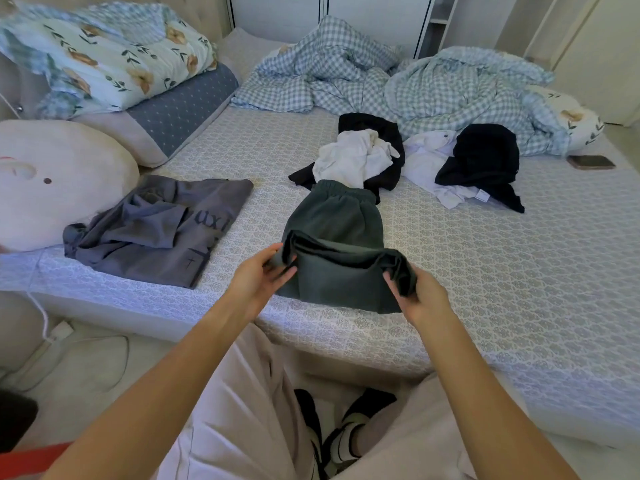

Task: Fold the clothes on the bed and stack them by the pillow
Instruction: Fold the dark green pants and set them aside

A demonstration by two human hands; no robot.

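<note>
Dark green sweatpants [337,230] lie on the bed near its front edge, waistband away from me, with the leg end folded up over the body. My left hand [263,273] grips the left corner of that folded end and my right hand [417,294] grips the right corner. A folded grey T-shirt [159,230] with dark lettering rests to the left, against a round white pillow [52,181]. Behind the sweatpants sits a heap of white and black clothes [360,157], and a second black and white heap [474,164] lies to its right.
A rumpled checked duvet [398,81] fills the far side of the bed. A floral quilt [114,60] lies on a blue-grey pillow [180,109] at the back left. A phone [590,162] lies at the right. A power strip and cables [59,332] are on the floor.
</note>
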